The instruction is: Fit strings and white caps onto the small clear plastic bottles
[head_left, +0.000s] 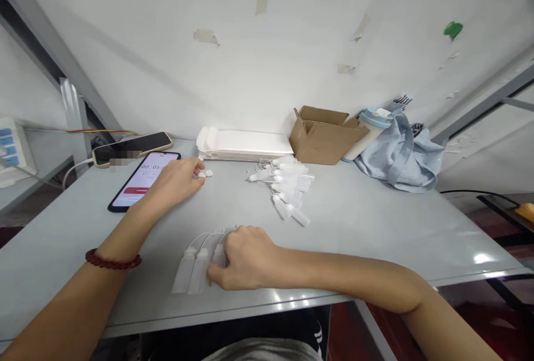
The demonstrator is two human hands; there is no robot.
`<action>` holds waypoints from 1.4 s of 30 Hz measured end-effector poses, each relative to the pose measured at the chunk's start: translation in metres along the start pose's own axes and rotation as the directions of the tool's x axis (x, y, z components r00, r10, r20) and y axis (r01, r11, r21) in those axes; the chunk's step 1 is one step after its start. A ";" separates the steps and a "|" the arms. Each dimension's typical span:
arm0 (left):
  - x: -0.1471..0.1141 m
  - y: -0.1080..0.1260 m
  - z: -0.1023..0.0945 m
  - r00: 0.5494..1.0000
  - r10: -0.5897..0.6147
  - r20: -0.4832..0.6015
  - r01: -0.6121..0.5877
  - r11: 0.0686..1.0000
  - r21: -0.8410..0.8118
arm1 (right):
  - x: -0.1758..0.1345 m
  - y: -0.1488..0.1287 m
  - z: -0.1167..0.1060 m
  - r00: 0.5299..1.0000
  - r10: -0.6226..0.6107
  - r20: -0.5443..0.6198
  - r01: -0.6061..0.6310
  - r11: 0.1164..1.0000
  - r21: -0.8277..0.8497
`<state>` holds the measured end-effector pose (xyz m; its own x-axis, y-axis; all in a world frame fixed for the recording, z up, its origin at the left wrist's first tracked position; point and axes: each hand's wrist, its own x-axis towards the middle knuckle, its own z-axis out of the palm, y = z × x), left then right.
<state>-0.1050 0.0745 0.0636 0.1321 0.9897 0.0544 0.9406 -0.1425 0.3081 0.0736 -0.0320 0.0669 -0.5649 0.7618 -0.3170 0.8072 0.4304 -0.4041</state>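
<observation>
Near the table's front edge, my right hand [250,258] is closed around one of several small translucent white plastic bottles, its fingertips partly hidden behind the hand. Two more bottles [195,272] lie side by side to its left, each with a thin curved white strand at its neck. My left hand [181,180] reaches past a lit phone [144,180], thumb and fingers pinched at a small white piece [208,173]. A loose pile of similar white bottles [287,180] lies further back, right of my left hand.
A stack of flat white cartons [246,144] stands against the wall, beside an open brown cardboard box [321,138]. A lidded cup [367,133] and a light blue cloth bag [400,155] are at the right. Another phone [133,148] with a cable lies back left.
</observation>
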 end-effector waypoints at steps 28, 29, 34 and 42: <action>-0.041 0.069 0.015 0.920 0.211 0.331 0.119 0.655 -0.746 | -0.008 0.099 0.011 0.703 0.019 -0.711 0.050 0.996 0.077; -0.040 0.070 0.017 0.918 0.206 0.338 0.132 0.647 -0.751 | -0.008 0.098 0.012 0.695 0.003 -0.719 0.048 0.998 0.050; -0.040 0.071 0.021 0.897 0.232 0.377 0.175 0.596 -0.784 | -0.009 0.098 0.013 0.629 -0.136 -0.766 0.046 0.989 -0.138; -0.040 0.067 0.024 0.910 0.274 0.312 0.096 0.592 -0.800 | -0.007 0.103 0.013 0.571 -0.300 -0.764 0.144 0.953 -0.267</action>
<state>-0.0398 0.0254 0.0588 0.4754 0.8646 -0.1628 0.3195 0.0028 0.9476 0.1586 0.0008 0.0157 -0.4340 0.6759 0.5956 0.7334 0.6490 -0.2020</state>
